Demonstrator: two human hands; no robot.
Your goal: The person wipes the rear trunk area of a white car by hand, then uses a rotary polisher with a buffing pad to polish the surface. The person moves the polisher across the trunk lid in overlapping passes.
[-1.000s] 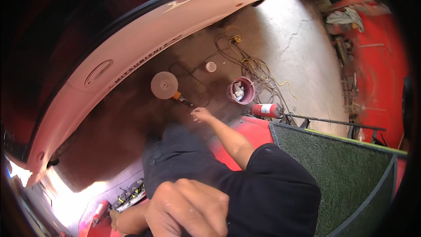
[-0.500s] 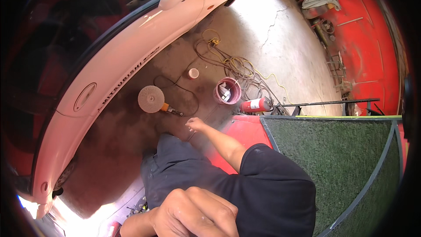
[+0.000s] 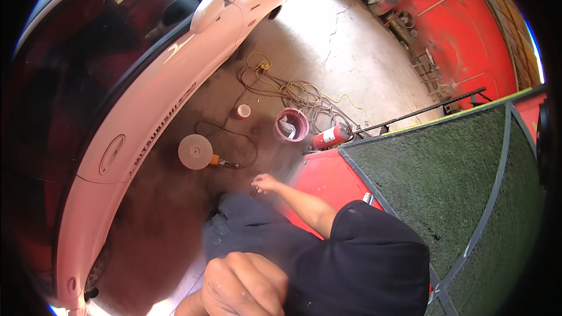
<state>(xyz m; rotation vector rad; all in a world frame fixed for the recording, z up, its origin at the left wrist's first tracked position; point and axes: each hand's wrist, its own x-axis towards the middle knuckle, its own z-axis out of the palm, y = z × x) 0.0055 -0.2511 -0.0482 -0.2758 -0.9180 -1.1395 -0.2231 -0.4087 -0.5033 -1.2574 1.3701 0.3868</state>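
My right hand [image 3: 266, 184] reaches down on a bare forearm from a black sleeve. It is blurred, with its fingers pinched together, just right of a polishing machine with a round white pad [image 3: 196, 152] and an orange body that lies on the concrete floor. A thin black cord [image 3: 253, 151] loops from the machine toward that hand; I cannot tell whether the hand grips it. My left hand [image 3: 246, 284] is close to the camera at the bottom, fingers curled into a fist against my dark trousers [image 3: 252, 234], with nothing visible in it.
A white car [image 3: 146, 111] fills the left side. On the floor are a small cup [image 3: 243, 111], a pink bucket [image 3: 291, 124], a red fire extinguisher [image 3: 331, 136] and tangled yellow cable [image 3: 293, 90]. A red platform [image 3: 322, 175] and a green turf panel [image 3: 445, 169] lie to the right.
The view has swung, so the car and floor items sit lower and more to the left. My right hand has drawn slightly back from the polishing machine. My left hand stays curled.
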